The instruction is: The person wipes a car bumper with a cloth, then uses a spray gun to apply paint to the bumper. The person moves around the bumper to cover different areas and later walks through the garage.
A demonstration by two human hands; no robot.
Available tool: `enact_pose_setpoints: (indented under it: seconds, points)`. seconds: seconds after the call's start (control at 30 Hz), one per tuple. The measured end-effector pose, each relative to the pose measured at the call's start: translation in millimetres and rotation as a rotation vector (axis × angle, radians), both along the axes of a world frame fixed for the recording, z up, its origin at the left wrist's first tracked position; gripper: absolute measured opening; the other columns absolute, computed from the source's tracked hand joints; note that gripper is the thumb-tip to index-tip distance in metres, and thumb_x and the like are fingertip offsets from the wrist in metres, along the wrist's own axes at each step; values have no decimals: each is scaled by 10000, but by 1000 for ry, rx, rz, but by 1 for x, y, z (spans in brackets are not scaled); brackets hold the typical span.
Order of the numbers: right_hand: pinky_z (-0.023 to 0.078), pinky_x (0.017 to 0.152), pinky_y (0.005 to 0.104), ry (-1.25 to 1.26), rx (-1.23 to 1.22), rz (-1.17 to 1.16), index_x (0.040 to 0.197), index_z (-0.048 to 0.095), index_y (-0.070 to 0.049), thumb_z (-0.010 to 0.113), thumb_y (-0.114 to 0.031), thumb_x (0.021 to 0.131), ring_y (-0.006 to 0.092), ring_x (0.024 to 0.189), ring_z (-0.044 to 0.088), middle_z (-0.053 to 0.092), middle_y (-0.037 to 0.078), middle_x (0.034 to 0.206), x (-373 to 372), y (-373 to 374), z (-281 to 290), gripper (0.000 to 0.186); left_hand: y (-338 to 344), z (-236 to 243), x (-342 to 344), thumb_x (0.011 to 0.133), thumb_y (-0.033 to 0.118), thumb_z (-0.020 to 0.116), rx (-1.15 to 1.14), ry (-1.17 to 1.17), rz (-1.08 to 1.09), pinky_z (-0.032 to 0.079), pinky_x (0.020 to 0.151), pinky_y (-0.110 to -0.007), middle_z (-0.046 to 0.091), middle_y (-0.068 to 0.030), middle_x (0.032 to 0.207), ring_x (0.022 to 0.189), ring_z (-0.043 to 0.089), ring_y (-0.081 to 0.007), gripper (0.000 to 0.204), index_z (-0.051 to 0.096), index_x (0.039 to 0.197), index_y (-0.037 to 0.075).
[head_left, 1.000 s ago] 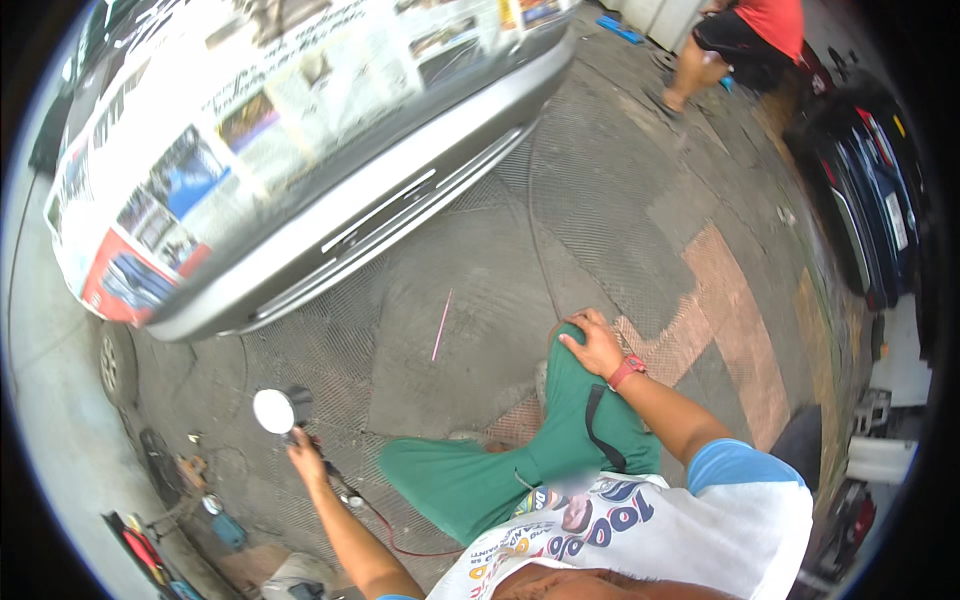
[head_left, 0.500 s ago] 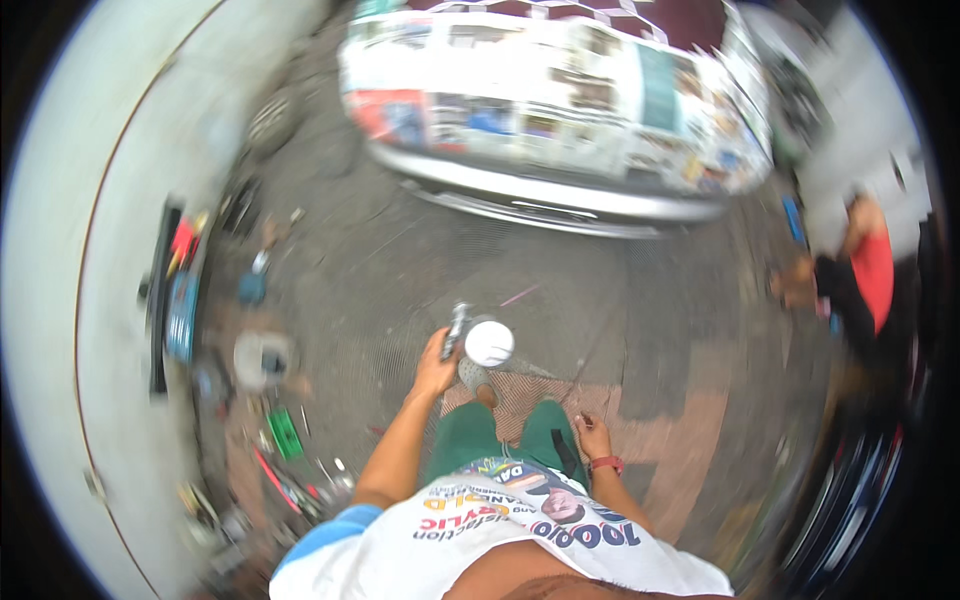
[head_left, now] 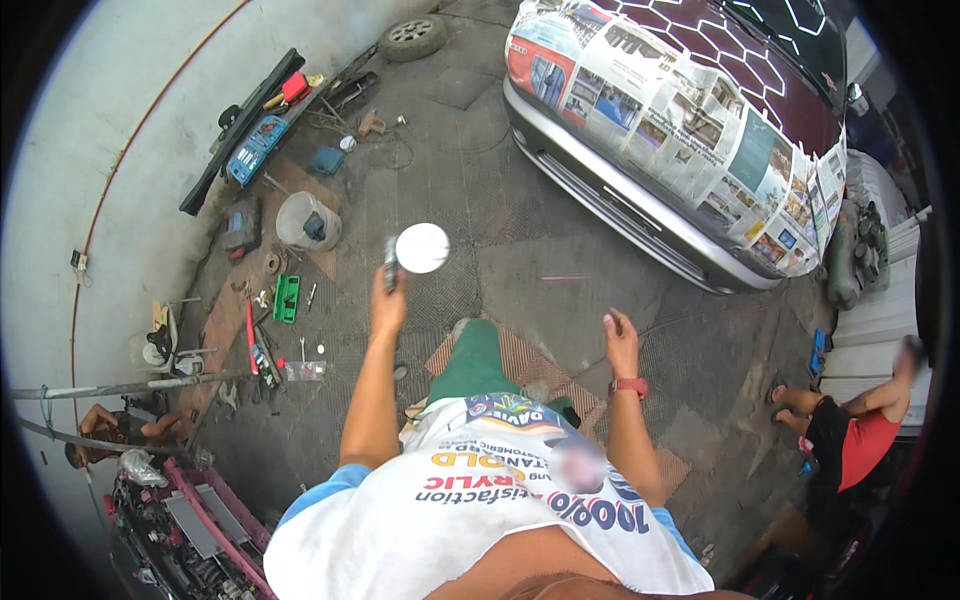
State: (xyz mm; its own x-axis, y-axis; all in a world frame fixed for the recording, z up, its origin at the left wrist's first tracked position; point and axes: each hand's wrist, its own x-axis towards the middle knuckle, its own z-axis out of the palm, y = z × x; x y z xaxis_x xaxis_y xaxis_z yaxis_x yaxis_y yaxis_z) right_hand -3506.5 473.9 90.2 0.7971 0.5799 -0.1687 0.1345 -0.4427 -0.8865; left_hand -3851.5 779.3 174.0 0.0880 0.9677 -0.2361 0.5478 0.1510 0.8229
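Observation:
My left hand is wrapped round the handle of a spray gun, held out in front of me above the floor. The gun's round white cup shows from above, just right of its dark metal body. Out to the right, my right hand hangs in the air with loosely bent fingers, and I see nothing in it. A red watch is on that wrist. Ahead on the right stands a dark red car, its front covered with newspaper sheets above the grey bumper.
Along the left wall are a loose wheel, a blue tool case, a whitish bucket, a green case and scattered tools. A person in red is low at the right; another person is at the lower left, near engine parts.
My view has swung to the right, and I have moved nearer the tools. The left hand still holds the spray gun, farther forward; my right hand has lifted away from my thigh.

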Motion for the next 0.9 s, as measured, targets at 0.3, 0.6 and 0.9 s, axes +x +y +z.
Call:
enact_pose_setpoints:
  seconds: [0.3,0.6,0.9]
  points:
    - [558,955,374,123,-44,313,1345,680,6,690,-318,1025,258,1060,724,756,176,1179,-60,110,-23,456,65,41,-113,1093,406,584,199,191,184,481,1017,-447,668,-244,1317,1205,651,-358,554,527,1430,-30]
    - [576,929,389,103,-145,815,1358,671,-8,695,-350,1011,285,1033,736,749,193,1180,-121,416,15,488,247,60,-151,1083,511,589,-121,-97,487,397,589,-277,598,-40,823,633,473,-89,498,642,1141,19]
    - [547,985,454,84,-18,1238,1434,611,-34,648,-451,1013,371,1123,702,721,214,1237,-209,672,73,594,475,170,-181,1066,538,604,-48,-587,511,350,551,-248,618,-13,1069,635,396,-72,556,601,1377,77]
